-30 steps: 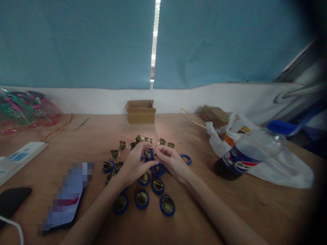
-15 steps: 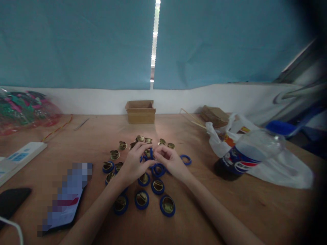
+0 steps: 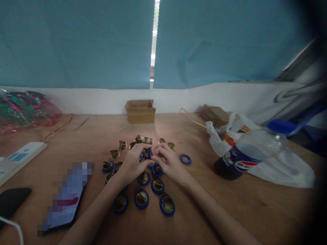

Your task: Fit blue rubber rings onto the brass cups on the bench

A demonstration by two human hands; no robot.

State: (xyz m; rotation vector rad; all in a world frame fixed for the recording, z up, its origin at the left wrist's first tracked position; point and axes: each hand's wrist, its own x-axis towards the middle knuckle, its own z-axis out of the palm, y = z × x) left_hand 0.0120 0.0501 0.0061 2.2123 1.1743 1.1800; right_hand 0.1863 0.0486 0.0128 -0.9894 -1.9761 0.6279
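Observation:
My left hand (image 3: 133, 161) and my right hand (image 3: 167, 160) meet over the middle of the wooden table (image 3: 178, 224). Between their pinched fingertips sits a brass cap with a blue ring (image 3: 147, 153). Both hands grip it, fingers pressed together. Close in front of my wrists lie several brass caps fitted in blue rings (image 3: 167, 205). Bare brass caps (image 3: 122, 144) are scattered beyond the hands. A loose blue ring (image 3: 185, 159) lies just right of my right hand.
A small cardboard box (image 3: 140, 111) stands at the back. A cola bottle (image 3: 249, 153) lies on a white plastic bag (image 3: 281, 166) at right. At left are a phone (image 3: 65, 200), a black device (image 3: 11, 202), a white power strip (image 3: 19, 158) and a bag of coloured parts (image 3: 22, 110).
My two hands have closed in on each other, and the right fingers now press onto the ringed cap held by the left.

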